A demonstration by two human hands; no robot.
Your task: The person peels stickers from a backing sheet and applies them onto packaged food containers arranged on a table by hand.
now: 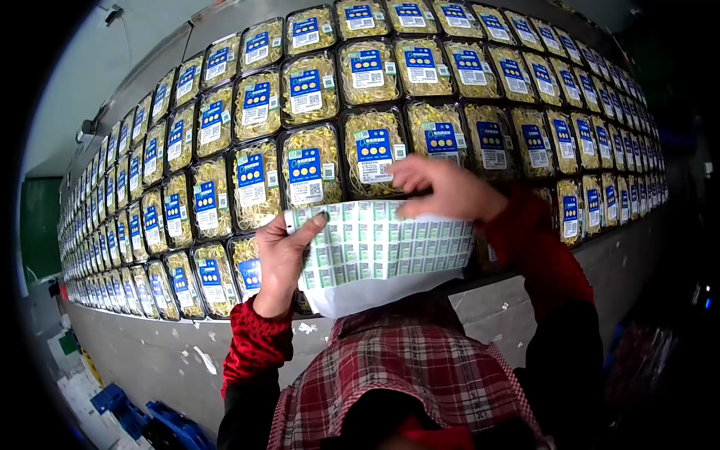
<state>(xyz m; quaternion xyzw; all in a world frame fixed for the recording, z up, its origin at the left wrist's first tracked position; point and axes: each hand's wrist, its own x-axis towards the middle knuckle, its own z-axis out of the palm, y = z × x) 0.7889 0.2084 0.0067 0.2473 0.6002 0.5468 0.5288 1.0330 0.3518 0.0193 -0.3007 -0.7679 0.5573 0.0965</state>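
Observation:
My left hand (281, 259) grips the left edge of a sheet of small green-and-white stickers (379, 244), thumb on top. The sheet tilts in front of my body, and its lower white part (375, 296) curls downward. Over the sheet's upper right edge is my right hand (446, 191), slightly blurred. Its fingers are loosely bent and apart from the thumb, with nothing visible between them. Just beyond the fingertips sits a tray of bean sprouts (373, 124) with a blue-and-white label. Another sprout tray (310, 142) lies to its left, bearing a small green sticker.
Rows of similar packed sprout trays (367, 64) cover the long table on both sides and toward the back. The grey near side of the table (180, 352) runs in front of me. Blue plastic objects (146, 416) lie low at left.

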